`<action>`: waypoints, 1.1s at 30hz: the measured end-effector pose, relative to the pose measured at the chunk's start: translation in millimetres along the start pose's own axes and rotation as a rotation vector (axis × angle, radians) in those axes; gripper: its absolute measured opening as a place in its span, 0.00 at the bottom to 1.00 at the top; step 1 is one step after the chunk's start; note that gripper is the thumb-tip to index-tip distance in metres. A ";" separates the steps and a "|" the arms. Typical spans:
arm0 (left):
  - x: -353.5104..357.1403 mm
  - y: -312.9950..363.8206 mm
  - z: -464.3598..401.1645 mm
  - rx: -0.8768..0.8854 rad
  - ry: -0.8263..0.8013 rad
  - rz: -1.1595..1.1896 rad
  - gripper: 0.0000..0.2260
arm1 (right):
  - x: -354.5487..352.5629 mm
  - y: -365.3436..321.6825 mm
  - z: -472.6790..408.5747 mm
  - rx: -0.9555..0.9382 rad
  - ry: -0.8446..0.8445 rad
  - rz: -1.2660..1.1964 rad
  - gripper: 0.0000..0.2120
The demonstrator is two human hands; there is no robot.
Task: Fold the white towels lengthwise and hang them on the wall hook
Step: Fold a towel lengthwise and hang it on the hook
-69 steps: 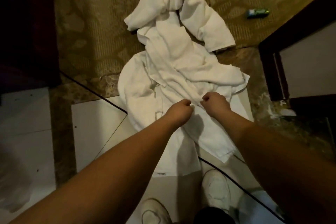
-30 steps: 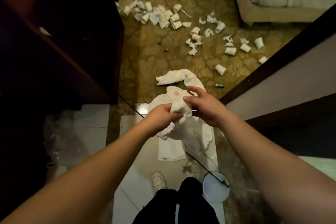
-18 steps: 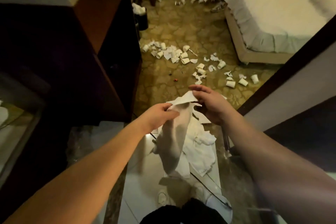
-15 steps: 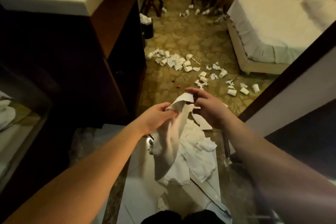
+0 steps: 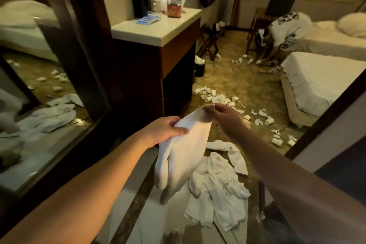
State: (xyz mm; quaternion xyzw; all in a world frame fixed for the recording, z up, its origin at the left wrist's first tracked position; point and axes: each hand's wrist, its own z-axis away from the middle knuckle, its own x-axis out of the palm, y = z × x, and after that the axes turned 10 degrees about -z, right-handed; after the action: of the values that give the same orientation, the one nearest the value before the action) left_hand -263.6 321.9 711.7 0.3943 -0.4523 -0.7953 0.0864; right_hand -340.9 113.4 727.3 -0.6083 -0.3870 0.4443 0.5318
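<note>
Dim yellow light fills a hotel room with patterned carpet [image 5: 237, 83], pale floor tiles at the near end and crushed paper cups [image 5: 215, 98] strewn beyond both hands. Out in front, the left hand [image 5: 165, 129] grips the near top corner of a white towel [image 5: 182, 148], thumb curled over the cloth. Just to its right and a little farther out, the right hand [image 5: 224, 116] pinches the other top corner between thumb and fingertips, so the upper edge spans between them and the rest hangs down in loose folds. Below and to the right of the held towel, more white towels [image 5: 217, 186] lie crumpled on the floor. Left of the left hand stands a dark-framed mirror [image 5: 39, 89]; beyond it, a white-topped bench [image 5: 158, 27] carries small items. Far off past the right hand, another person [image 5: 281, 31] bends down beside a bed [image 5: 320, 79].
</note>
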 end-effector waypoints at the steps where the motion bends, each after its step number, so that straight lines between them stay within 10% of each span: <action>1: 2.5 -3.6 15.0 -0.018 0.020 -0.040 0.10 | 4.3 -1.1 11.6 -0.003 -0.005 -0.017 0.08; 14: 32.5 -123.3 259.3 -0.583 0.128 -0.451 0.21 | 77.2 -38.2 159.5 -0.026 -0.137 -0.080 0.13; 33: 109.2 -263.7 704.6 -0.766 0.479 0.036 0.13 | 253.1 -21.4 419.8 0.136 -0.135 -0.192 0.18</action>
State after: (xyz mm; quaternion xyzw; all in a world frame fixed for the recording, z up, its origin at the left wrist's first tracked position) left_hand -776.3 878.8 641.3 0.4991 -0.0993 -0.7899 0.3421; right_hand -663.2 482.3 699.3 -0.4999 -0.4473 0.4565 0.5845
